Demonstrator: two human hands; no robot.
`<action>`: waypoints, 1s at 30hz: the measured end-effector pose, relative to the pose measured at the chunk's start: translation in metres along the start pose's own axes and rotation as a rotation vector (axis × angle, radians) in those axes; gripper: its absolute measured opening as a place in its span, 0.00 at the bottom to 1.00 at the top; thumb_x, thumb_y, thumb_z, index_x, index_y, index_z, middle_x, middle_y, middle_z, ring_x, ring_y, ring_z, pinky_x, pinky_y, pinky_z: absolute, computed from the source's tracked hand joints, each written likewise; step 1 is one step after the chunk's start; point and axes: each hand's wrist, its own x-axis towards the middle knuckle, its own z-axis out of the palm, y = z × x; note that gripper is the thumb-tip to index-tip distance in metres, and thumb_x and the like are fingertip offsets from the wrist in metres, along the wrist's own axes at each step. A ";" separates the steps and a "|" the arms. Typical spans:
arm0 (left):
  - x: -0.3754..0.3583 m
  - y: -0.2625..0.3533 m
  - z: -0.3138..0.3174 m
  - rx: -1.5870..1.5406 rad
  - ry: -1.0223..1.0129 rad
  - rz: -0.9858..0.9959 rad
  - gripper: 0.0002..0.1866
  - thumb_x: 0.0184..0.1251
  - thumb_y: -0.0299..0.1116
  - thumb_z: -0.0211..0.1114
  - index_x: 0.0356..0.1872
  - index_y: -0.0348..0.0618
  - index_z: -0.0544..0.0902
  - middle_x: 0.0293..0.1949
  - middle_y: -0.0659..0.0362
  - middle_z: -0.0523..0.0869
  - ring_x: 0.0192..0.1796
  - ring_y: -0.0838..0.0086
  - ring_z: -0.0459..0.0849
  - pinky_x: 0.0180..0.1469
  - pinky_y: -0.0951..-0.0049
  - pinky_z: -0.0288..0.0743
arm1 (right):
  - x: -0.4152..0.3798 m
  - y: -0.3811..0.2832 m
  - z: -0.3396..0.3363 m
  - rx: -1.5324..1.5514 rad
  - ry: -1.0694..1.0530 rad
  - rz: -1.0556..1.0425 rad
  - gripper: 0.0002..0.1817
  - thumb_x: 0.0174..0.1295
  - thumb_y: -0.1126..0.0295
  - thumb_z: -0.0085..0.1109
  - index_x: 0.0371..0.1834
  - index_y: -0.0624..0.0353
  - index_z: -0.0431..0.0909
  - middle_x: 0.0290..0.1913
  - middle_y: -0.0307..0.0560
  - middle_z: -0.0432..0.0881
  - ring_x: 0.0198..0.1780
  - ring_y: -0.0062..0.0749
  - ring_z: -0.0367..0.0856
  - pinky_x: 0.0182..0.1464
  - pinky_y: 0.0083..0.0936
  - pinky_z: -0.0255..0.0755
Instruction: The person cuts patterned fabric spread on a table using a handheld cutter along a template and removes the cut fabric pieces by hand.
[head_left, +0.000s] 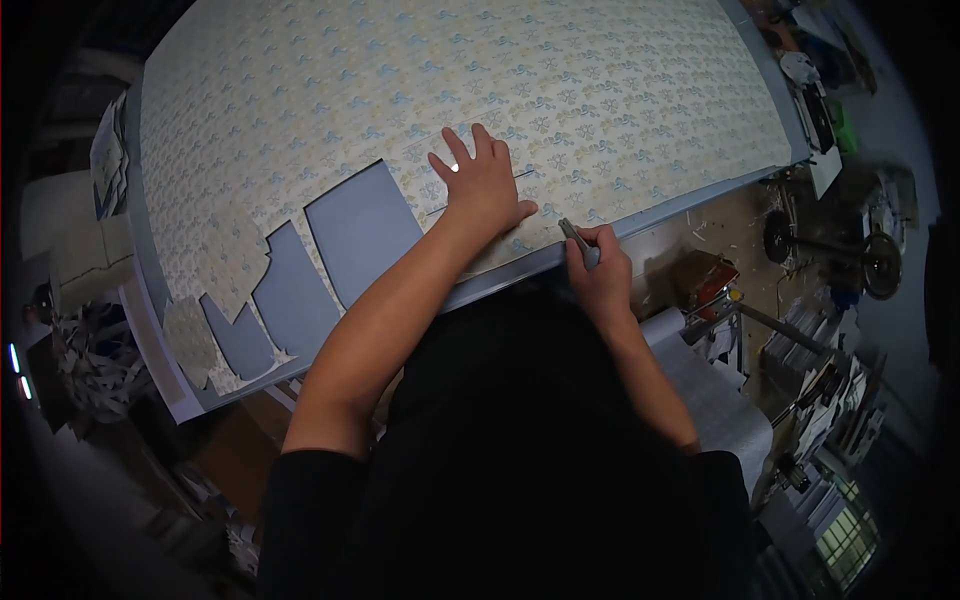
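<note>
A large cream sheet (pixel 600 110) with a blue and yellow pattern covers most of a grey-blue table (pixel 362 230). My left hand (pixel 483 187) lies spread on the sheet, fingers apart, beside thin dark lines that run under or next to it. Near the table's front edge, my right hand (pixel 603 268) is wrapped round a small grey cutter (pixel 578 240), its tip over the sheet's edge. Left of my left arm, cut-out openings in the sheet show the table surface. A loose patterned piece (pixel 228 262) lies over the sheet at the left.
Shredded paper strips (pixel 95 360) hang at the far left. Right of the table stand a black wheeled metal stand (pixel 880 262), a red box (pixel 700 278) and stacks of paper. A pale roll of material (pixel 715 390) lies below the table edge at my right.
</note>
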 end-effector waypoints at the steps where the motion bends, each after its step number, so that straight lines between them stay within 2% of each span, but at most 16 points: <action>1: 0.002 0.001 0.000 0.004 0.000 0.010 0.59 0.52 0.62 0.81 0.75 0.27 0.64 0.81 0.38 0.52 0.79 0.21 0.49 0.68 0.19 0.62 | 0.000 0.000 0.000 -0.005 0.006 -0.022 0.11 0.66 0.69 0.69 0.46 0.60 0.79 0.38 0.59 0.89 0.41 0.59 0.89 0.41 0.44 0.82; 3: 0.005 0.001 -0.002 -0.072 -0.060 -0.047 0.60 0.52 0.61 0.82 0.76 0.27 0.61 0.81 0.39 0.51 0.78 0.15 0.44 0.68 0.18 0.62 | -0.001 0.000 0.000 -0.022 0.005 -0.016 0.11 0.66 0.69 0.69 0.46 0.60 0.79 0.38 0.59 0.89 0.41 0.59 0.89 0.41 0.44 0.82; 11: 0.005 0.002 -0.007 -0.118 -0.095 -0.066 0.65 0.50 0.59 0.84 0.78 0.30 0.56 0.82 0.42 0.50 0.79 0.16 0.43 0.67 0.18 0.66 | 0.002 -0.002 -0.002 -0.060 -0.019 -0.039 0.11 0.65 0.68 0.70 0.45 0.59 0.79 0.38 0.59 0.89 0.41 0.59 0.89 0.41 0.44 0.82; 14: 0.006 0.002 -0.007 -0.114 -0.088 -0.068 0.66 0.49 0.60 0.84 0.79 0.30 0.55 0.82 0.42 0.50 0.79 0.16 0.43 0.67 0.19 0.66 | 0.007 -0.005 -0.007 0.021 -0.023 0.046 0.12 0.65 0.69 0.70 0.47 0.59 0.79 0.38 0.58 0.89 0.41 0.56 0.90 0.42 0.39 0.82; 16: 0.005 0.002 -0.006 -0.115 -0.083 -0.070 0.66 0.49 0.60 0.84 0.79 0.31 0.55 0.82 0.42 0.50 0.79 0.17 0.44 0.67 0.19 0.66 | 0.007 0.000 -0.011 0.133 0.008 0.044 0.11 0.69 0.75 0.67 0.51 0.62 0.79 0.38 0.44 0.88 0.39 0.26 0.88 0.43 0.24 0.80; 20: 0.006 0.003 -0.008 -0.110 -0.105 -0.072 0.67 0.49 0.61 0.83 0.80 0.31 0.54 0.83 0.42 0.48 0.79 0.17 0.42 0.68 0.20 0.65 | 0.017 0.007 -0.018 0.354 -0.025 0.106 0.11 0.70 0.79 0.65 0.53 0.64 0.78 0.43 0.42 0.86 0.42 0.21 0.86 0.43 0.20 0.80; 22: 0.005 0.002 -0.009 -0.106 -0.107 -0.079 0.67 0.49 0.61 0.83 0.81 0.32 0.53 0.83 0.42 0.48 0.79 0.17 0.41 0.69 0.20 0.64 | 0.019 0.013 -0.018 0.540 -0.048 0.164 0.13 0.69 0.74 0.68 0.53 0.62 0.79 0.44 0.42 0.87 0.39 0.20 0.85 0.42 0.21 0.80; 25: 0.004 0.002 -0.008 -0.108 -0.108 -0.075 0.68 0.50 0.62 0.83 0.82 0.32 0.52 0.84 0.42 0.47 0.80 0.18 0.41 0.69 0.20 0.64 | 0.019 0.008 -0.026 0.538 -0.048 0.272 0.13 0.68 0.76 0.67 0.53 0.61 0.79 0.42 0.40 0.85 0.36 0.18 0.83 0.38 0.18 0.78; 30: 0.003 0.001 -0.009 -0.109 -0.106 -0.055 0.69 0.49 0.63 0.83 0.82 0.31 0.52 0.83 0.41 0.48 0.79 0.17 0.42 0.68 0.19 0.65 | 0.019 0.008 -0.026 0.562 -0.058 0.271 0.11 0.70 0.75 0.68 0.51 0.62 0.78 0.39 0.40 0.84 0.33 0.16 0.81 0.36 0.17 0.78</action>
